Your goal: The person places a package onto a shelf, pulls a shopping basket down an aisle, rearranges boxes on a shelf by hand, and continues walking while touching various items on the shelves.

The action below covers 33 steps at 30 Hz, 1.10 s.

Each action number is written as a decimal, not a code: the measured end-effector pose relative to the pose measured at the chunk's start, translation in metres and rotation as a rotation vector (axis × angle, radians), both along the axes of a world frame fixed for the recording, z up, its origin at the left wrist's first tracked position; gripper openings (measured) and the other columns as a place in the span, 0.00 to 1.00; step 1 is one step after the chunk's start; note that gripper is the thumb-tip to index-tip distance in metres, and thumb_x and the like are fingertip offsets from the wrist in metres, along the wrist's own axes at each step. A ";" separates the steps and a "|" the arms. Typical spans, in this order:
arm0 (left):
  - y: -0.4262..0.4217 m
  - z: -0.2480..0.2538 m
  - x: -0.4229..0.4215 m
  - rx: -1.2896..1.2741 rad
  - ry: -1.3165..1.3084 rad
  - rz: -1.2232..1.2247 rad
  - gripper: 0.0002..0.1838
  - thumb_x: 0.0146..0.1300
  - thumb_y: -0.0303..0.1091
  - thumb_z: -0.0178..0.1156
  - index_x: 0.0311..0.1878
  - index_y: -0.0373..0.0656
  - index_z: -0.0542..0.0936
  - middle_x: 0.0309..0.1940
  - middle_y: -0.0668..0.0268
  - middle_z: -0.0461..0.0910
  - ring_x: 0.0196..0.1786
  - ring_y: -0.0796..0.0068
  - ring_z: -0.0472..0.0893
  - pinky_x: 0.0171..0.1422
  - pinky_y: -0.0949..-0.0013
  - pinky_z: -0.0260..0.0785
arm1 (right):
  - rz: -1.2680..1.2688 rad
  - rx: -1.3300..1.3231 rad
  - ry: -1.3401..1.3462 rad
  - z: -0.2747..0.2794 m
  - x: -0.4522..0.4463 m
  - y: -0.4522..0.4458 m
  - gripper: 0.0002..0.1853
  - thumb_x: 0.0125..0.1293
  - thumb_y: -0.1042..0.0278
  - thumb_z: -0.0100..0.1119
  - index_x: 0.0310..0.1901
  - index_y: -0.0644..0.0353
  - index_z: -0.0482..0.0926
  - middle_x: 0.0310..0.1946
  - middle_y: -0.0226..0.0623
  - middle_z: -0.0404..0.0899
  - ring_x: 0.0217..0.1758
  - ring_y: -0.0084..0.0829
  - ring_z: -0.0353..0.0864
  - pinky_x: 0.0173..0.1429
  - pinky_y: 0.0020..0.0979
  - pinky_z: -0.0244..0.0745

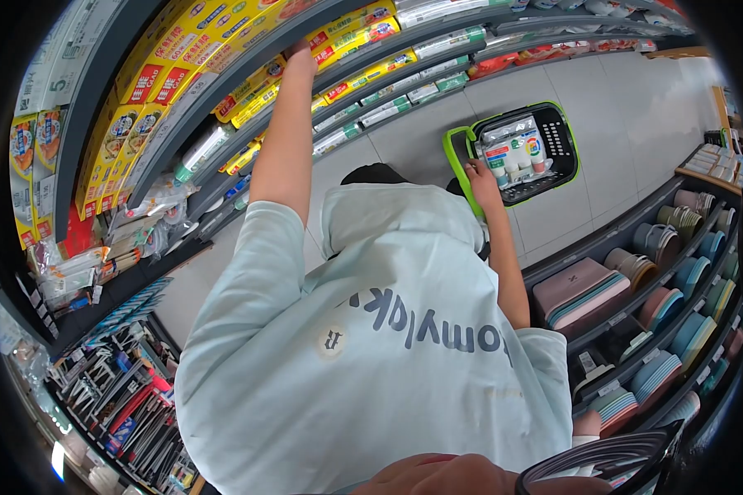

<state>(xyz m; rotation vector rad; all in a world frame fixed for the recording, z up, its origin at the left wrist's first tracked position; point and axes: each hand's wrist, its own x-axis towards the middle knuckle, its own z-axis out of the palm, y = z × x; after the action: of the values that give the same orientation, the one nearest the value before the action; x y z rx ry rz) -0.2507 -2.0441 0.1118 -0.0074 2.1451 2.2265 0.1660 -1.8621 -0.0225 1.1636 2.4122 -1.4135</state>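
My left arm is stretched up to the shelf on the left, where my left hand (300, 59) reaches in among yellow boxes of cling film (355, 43). The shelf edge and shadow hide its fingers, so whether they hold a box cannot be seen. Low on my right side, my right hand (482, 183) is closed on the green handle (461, 165) of a black shopping basket (563, 142). Inside the basket lies a clear plastic pack with white, red and green parts (516, 153).
Larger yellow Glad boxes (169, 78) fill the upper shelf at left. Wrapped rolls (202, 153) sit below. To the right, a dark rack (603, 355) carries stacked bowls and plates (656, 375). Hanging utensils (128, 396) are at lower left. Grey floor tiles (627, 91) lie between.
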 end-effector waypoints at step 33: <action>-0.028 -0.040 -0.067 -1.043 0.815 -0.162 0.26 0.73 0.45 0.57 0.71 0.50 0.70 0.65 0.66 0.75 0.64 0.68 0.75 0.71 0.62 0.65 | 0.032 -0.040 -0.020 0.007 -0.001 0.005 0.23 0.74 0.54 0.50 0.60 0.62 0.76 0.52 0.60 0.81 0.60 0.57 0.78 0.64 0.45 0.72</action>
<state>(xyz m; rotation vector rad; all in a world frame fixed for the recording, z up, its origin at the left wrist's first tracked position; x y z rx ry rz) -0.3177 -2.0720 0.0715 1.1129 3.2403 0.8226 0.1647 -1.8569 -0.0156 1.1197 2.3671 -1.4267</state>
